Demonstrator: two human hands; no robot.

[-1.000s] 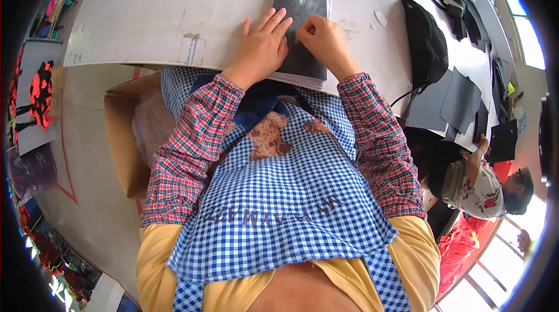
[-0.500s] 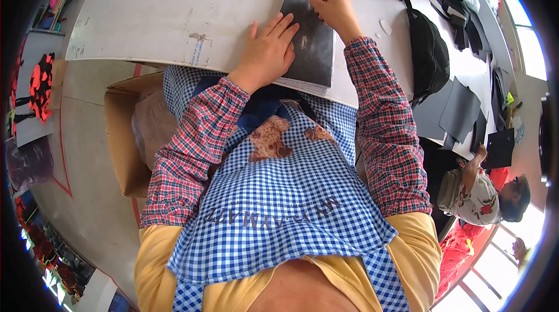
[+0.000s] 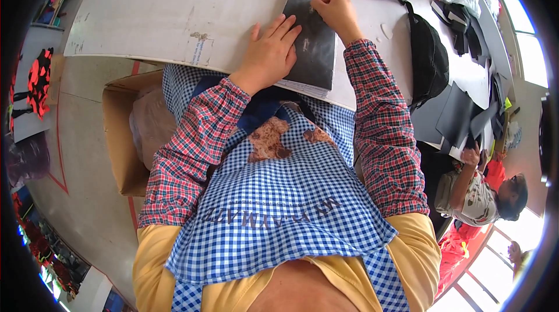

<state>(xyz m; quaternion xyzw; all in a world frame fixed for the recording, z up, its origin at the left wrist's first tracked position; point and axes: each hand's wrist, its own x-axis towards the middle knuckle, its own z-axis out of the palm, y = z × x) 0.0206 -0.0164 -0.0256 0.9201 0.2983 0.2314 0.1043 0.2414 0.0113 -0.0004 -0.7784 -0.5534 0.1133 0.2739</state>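
Black panel, long axis pointing forward, left fingers spread atop, right fingers pinched, hold unclear

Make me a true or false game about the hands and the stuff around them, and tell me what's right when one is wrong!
1. The left hand touches the dark panel. True.
2. The right hand lies flat with its fingers spread. False: its fingers are curled in over the panel.
3. A black pouch lies on the table, to the right of the panel. True.
4. Both sleeve covers are plain green. False: they are checked, with lots of red.
5. The apron is blue and white checked. True.
6. The cardboard box stands on top of the table. False: it is below the table's edge, on the person's left.
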